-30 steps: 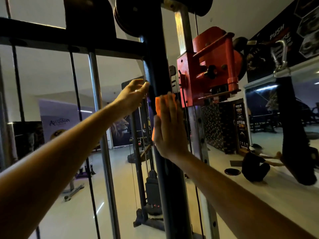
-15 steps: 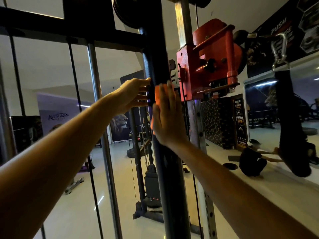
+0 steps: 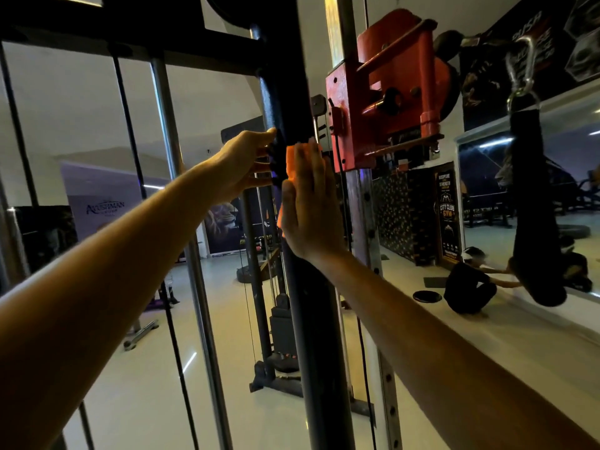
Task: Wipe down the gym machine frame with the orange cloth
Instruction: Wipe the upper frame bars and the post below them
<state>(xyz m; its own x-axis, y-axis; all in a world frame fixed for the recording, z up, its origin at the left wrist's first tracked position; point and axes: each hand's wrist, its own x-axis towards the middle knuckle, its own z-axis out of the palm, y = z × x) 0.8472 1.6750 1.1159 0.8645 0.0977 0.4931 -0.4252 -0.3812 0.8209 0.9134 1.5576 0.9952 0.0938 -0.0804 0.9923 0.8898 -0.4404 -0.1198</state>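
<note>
Against the black post (image 3: 302, 319), the flat right hand (image 3: 308, 209) presses the orange cloth (image 3: 291, 164); the left hand (image 3: 243, 164), fingers extended, touches the post's side.

Orange cloth (image 3: 291, 164) mostly hidden under right hand (image 3: 308, 206); left hand (image 3: 242, 164) fingertips behind black post (image 3: 311, 319).

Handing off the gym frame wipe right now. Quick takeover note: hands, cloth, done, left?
Right hand: flat, fingers straight, pressing the orange cloth against the black upright post, level with the bottom of the red pulley carriage.
Left hand: on the left side of the same post at about the same height, fingers reaching round it; grip not clear.
Done: cannot tell from the surface which stretches have been wiped.
Left: judging by cloth position, probably the post above it up to the black crossbar, and any lower run not yet covered. Mind the carriage close by on the right.
</note>
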